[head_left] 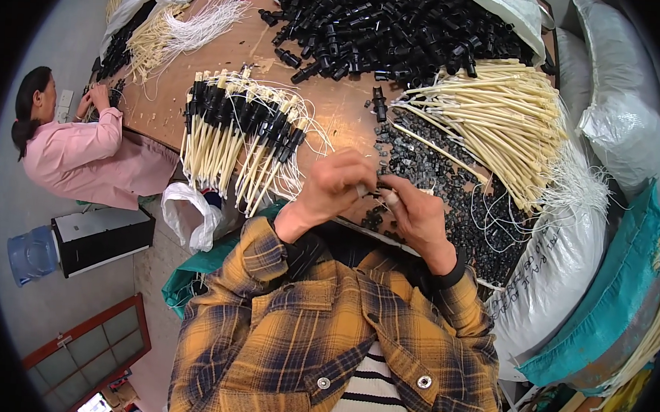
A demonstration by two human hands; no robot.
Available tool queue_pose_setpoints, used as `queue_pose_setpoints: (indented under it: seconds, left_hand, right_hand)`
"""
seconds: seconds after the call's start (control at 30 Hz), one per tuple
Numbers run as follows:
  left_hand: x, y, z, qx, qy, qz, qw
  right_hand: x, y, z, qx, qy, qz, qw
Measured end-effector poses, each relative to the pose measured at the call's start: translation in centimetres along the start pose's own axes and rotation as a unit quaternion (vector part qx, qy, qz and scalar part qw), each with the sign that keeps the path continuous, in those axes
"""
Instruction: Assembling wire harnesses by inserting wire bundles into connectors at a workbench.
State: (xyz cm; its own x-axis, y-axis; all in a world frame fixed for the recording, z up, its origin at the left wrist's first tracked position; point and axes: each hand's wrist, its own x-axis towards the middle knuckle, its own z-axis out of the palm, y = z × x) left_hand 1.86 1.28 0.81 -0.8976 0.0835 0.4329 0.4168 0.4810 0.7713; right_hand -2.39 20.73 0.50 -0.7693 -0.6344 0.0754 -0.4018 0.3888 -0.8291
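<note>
Close together in front of my chest, both hands are raised over the table's near edge. My left hand (333, 182) has its fingers curled in and is somewhat blurred; what it pinches is too small to name. Thumb and forefinger are pressed together on my right hand (419, 214), around something small and dark that I cannot make out. Right beside it, small dark plastic pieces (415, 152) lie spread thickly. Beyond my left hand are cream rods with black plastic sleeves (237, 119) and white cords. A single black fitting (379, 104) stands out past the fingertips.
Black plastic fittings (399, 30) are heaped at the table's far side. Cream rods (491, 117) with white cords (577, 189) lie at right, near stuffed white sacks (625, 124) and a teal sack (609, 295). A person in pink (79, 148) works at left.
</note>
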Motion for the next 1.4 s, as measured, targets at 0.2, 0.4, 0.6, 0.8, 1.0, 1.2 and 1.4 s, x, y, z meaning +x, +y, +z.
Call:
queue_pose_setpoints:
  seconds: [0.2,0.4,0.6,0.8,1.0,1.2,1.4]
  left_hand:
    - [0.2,-1.8,1.3,0.016,-0.035,0.029,0.999]
    - [0.5,-1.8,0.2,-0.021,-0.059,-0.019,0.998]
    - [-3.3,-2.8,-2.3,0.323,-0.091,-0.131,0.933]
    - [-2.7,-0.6,-0.3,0.109,-0.115,-0.056,0.986]
    - [-2.7,-1.5,1.8,0.016,-0.106,-0.100,0.989]
    - [-2.3,-1.1,1.5,-0.057,-0.034,-0.087,0.994]
    - [-1.6,-0.7,1.0,-0.045,-0.021,-0.121,0.991]
  right_hand:
    - [-0.8,1.3,0.4,-0.011,0.011,0.005,1.000]
    - [-0.9,2.0,1.0,0.006,-0.031,0.028,0.999]
    - [-1.0,2.6,1.2,0.005,-0.033,0.059,0.998]
    - [-1.0,2.3,1.2,-0.014,-0.052,0.085,0.995]
    - [-1.3,2.0,1.3,0.070,-0.063,0.093,0.991]
    - [-1.1,2.0,1.0,0.156,-0.066,0.092,0.981]
    - [-0.9,2.5,1.3,0.047,-0.041,0.068,0.996]
